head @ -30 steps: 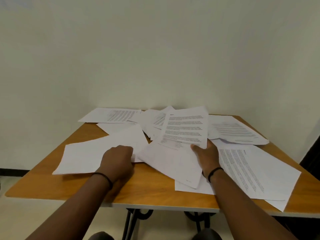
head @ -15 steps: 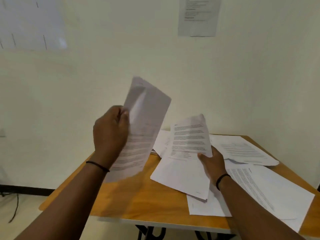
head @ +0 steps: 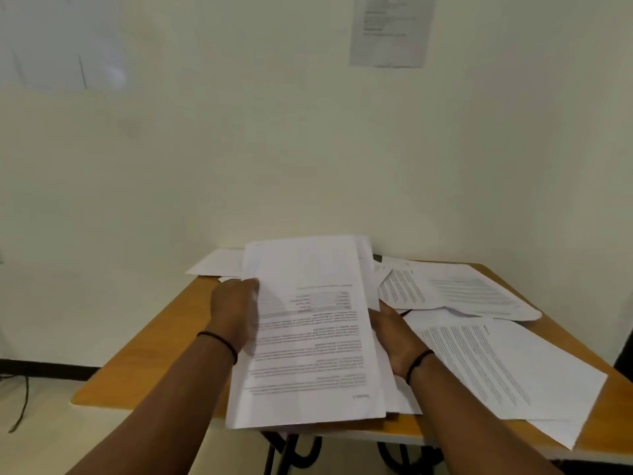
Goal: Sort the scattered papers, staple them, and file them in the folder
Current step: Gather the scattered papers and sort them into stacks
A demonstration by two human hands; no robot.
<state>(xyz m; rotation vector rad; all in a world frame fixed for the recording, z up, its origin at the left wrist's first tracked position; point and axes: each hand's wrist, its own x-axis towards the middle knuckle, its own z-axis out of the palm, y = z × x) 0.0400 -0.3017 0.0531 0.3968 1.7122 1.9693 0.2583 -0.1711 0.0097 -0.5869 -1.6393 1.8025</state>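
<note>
White sheets gripped by left hand and, seemingly, right hand above table.

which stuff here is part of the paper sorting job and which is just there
Job: held stack of papers, gripped by left hand and right hand; loose sheets on the table.

Just there: wall notice; floor cable.

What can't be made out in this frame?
Head view only:
- Right hand grip: its fingers are hidden behind the held stack.
- Text on the held stack: too blurred to read.
- Wall notice: cut off by the top edge, blurred.
- Stapler and folder: none visible.
</note>
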